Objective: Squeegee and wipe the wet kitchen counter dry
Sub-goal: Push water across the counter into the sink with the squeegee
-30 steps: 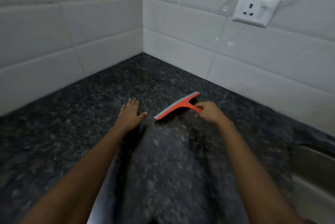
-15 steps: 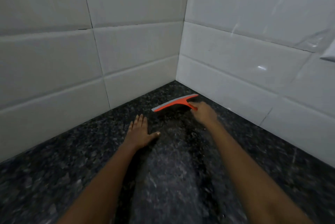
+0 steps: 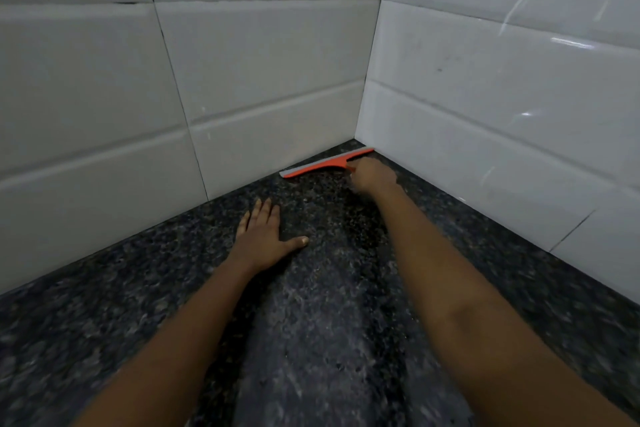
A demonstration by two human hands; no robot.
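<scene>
While your forearms reach across the dark speckled worktop (image 3: 138, 305), your left hand (image 3: 266, 239) lies flat on it, fingers spread. Farther on, your right hand (image 3: 372, 175) is closed around the handle of the orange squeegee (image 3: 325, 163), whose blade lies along the foot of the white tiled wall (image 3: 263, 80), right in the corner.

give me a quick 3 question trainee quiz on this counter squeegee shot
1. True or false: the left hand lies flat and open on the counter.
2. Which hand grips the orange squeegee? A) left B) right C) both
3. Fill in: the squeegee blade sits at the foot of the tiled ____ in the corner.

Key: 1 true. 2 B, the right hand. 3 wall.
</scene>
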